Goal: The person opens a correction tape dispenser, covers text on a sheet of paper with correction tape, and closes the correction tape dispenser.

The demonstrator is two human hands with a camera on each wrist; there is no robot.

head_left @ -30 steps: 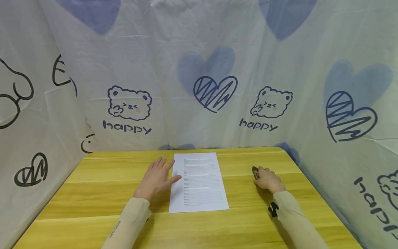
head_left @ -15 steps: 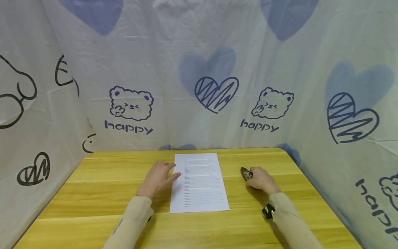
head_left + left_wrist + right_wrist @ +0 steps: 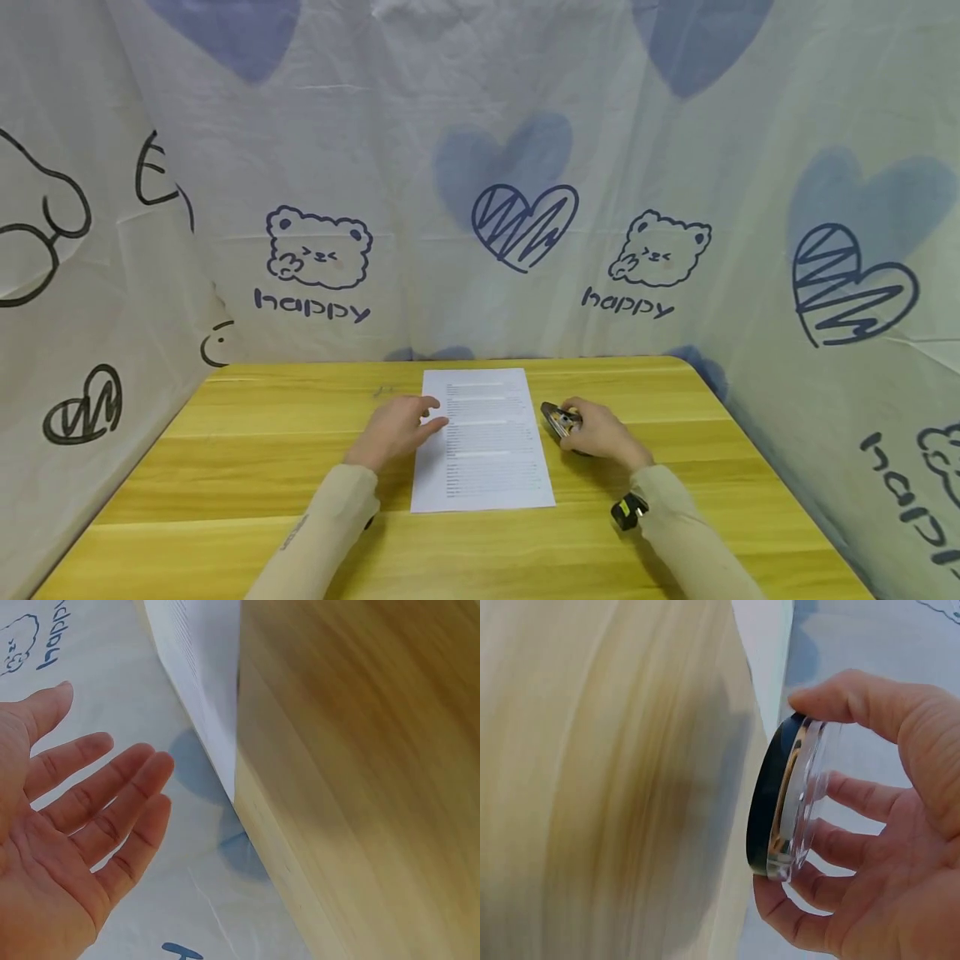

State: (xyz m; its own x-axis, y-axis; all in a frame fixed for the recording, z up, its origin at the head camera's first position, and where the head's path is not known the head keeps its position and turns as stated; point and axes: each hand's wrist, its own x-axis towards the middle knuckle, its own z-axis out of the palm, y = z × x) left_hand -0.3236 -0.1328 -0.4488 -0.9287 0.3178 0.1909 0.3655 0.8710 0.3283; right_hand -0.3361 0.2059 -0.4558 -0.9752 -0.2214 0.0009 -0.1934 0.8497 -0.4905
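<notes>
A printed sheet of white paper (image 3: 487, 475) lies flat on the wooden table (image 3: 225, 483). My left hand (image 3: 392, 432) hovers over its left edge, fingers loosely bent and holding nothing; the left wrist view shows the palm (image 3: 45, 885) bare. Right of the sheet, my right hand (image 3: 606, 435) grips a round flat case (image 3: 558, 420) by its rim. The right wrist view shows this case (image 3: 780, 802) tilted on edge, with a black disc on one side and a clear part on the other. What is inside is too blurred to tell.
Small thin grey marks or objects (image 3: 384, 390) show on the table just behind the left hand; their kind is unclear. A white cloth printed with hearts and bears (image 3: 420, 275) hangs close behind the table and along both sides.
My right hand has carried the round case leftward, close to the sheet's right edge. The left hand has shifted slightly right and its fingers have bent more. The sheet lies where it was.
</notes>
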